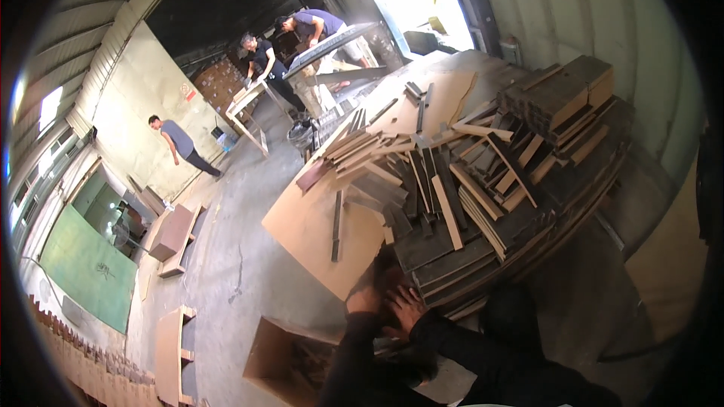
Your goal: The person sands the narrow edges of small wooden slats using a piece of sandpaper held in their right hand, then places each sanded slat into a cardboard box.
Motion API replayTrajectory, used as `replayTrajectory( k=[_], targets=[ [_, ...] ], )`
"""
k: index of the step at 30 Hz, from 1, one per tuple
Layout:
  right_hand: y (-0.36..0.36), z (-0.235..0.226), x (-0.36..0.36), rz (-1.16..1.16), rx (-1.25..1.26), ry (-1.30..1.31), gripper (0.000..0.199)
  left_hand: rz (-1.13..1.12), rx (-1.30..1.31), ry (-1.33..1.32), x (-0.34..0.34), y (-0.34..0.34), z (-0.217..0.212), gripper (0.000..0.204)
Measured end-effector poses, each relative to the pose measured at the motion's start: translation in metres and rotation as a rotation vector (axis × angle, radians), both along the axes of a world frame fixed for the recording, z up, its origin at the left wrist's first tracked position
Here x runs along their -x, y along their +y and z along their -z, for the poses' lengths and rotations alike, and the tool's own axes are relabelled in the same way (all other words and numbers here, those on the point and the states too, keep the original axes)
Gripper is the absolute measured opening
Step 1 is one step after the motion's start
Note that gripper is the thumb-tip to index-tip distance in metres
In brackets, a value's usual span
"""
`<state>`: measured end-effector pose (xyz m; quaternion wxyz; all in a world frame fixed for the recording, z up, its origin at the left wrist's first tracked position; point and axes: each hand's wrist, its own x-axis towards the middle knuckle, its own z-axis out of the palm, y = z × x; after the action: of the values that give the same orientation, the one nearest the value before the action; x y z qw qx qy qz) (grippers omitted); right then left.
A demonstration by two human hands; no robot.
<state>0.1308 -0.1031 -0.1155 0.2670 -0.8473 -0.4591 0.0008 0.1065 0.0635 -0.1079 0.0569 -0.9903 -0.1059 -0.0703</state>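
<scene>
My left hand is at the near edge of a stack of dark boards, beside a dark brown piece. Its fingers are hidden, so its grip does not show. Close by on the right, my right hand has its fingers spread against the lower part of that dark piece. Loose narrow strips, brown and dark, lie jumbled over the stack. A large tan sheet sticks out from under them to the left, with one dark strip lying on it.
An open cardboard box with scraps stands at the lower left of the stack. Bundled dark pieces sit at the pile's far right. Two people work at a bench farther back; another person is at the left. Board stacks line the floor.
</scene>
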Motion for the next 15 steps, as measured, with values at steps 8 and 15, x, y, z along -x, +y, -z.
replayTrajectory(
  k=[8,15],
  targets=[
    [0.01,0.036,-0.002,0.072,0.069,-0.239,0.06,0.1,-0.24,-0.192,0.054,-0.021,0.009,0.062],
    [0.005,0.003,-0.001,-0.009,0.043,-0.002,0.064,0.159,-0.224,-0.14,0.0,0.014,0.037,0.019]
  ],
)
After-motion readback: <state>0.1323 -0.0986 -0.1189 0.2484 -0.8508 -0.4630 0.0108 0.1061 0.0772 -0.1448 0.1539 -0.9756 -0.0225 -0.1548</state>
